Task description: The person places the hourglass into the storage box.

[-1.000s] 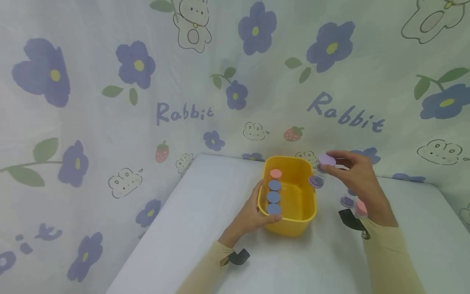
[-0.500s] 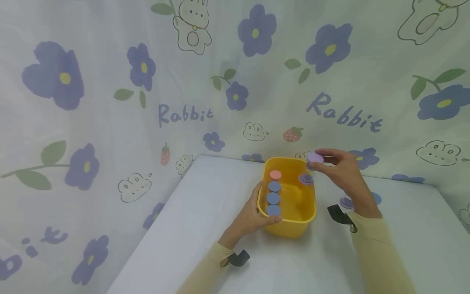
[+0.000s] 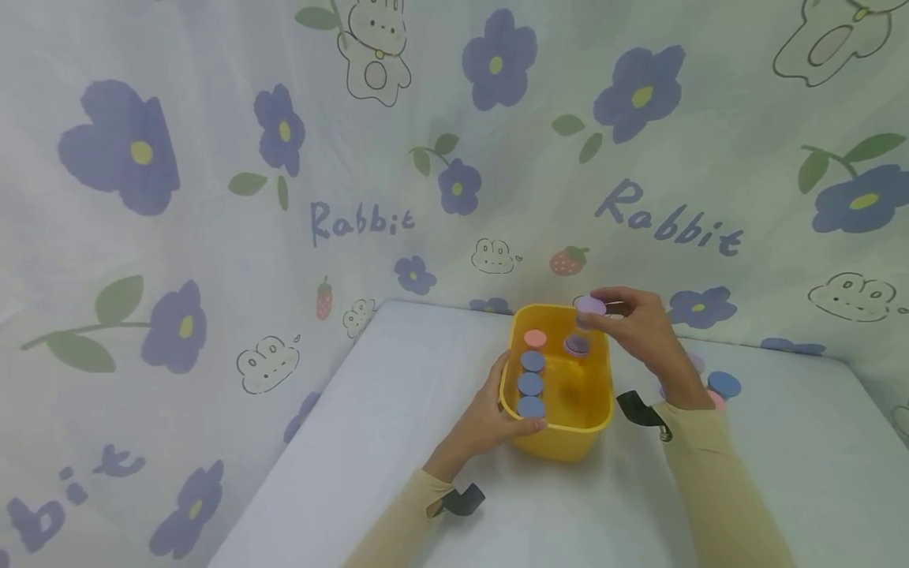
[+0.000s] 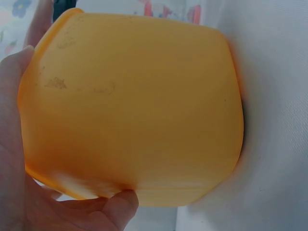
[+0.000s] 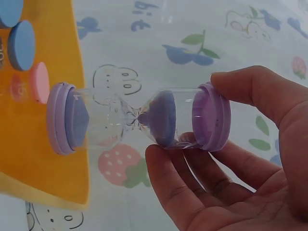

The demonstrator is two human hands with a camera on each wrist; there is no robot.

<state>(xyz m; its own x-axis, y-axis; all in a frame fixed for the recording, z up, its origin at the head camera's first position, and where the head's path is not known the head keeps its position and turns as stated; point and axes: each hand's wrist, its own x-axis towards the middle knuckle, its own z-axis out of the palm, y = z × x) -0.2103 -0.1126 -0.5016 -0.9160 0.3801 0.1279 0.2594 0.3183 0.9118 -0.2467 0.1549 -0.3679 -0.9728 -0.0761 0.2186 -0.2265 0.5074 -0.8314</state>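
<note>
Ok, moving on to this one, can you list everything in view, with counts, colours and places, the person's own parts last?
Flat-topped table: 1, white, under everything
Patterned cloth backdrop: 1, pale with purple flowers, rabbits and strawberries, behind the table
Rectangular plastic bin: 1, yellow, on the table
Clear sand timer with round caps: 1, pale purple caps, at the bin's far right
Round caps in a row: 4, one pink and three blue, inside the bin along its left
Round-capped pieces: at least 3, blue, pink, pale purple, right of the bin, partly hidden
Sleeves: 2, pale yellow, both forearms
Left hand: 1, bare, gripping the bin
Right hand: 1, bare, holding the timer
</note>
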